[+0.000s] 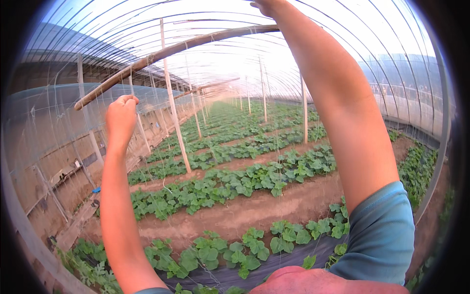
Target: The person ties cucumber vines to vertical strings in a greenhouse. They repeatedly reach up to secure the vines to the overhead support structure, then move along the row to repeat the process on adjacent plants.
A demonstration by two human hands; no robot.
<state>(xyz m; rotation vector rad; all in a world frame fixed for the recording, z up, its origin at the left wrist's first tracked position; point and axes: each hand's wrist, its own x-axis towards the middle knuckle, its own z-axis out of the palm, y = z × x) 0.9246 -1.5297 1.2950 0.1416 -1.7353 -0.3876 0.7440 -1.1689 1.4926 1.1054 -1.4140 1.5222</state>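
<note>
My left hand [122,117] is raised at the left with its fingers closed in a pinch; whatever thin thing may be between them is too small to make out. It is just below a long wooden pole [171,49] that slants up to the right under the roof. Stretched high, my right hand [268,7] is at the top edge, near the pole's right end, with most of its fingers cut off by the frame. Thin strings are tied round the pole, and some hang down from it.
Rows of leafy green vine plants [235,182] run across brown soil [230,209], with dark plastic sheeting [308,255] under the nearest row. Upright posts [175,112] stand among them. Curved ribs carry the clear greenhouse roof. An earthen wall [29,181] is at the left.
</note>
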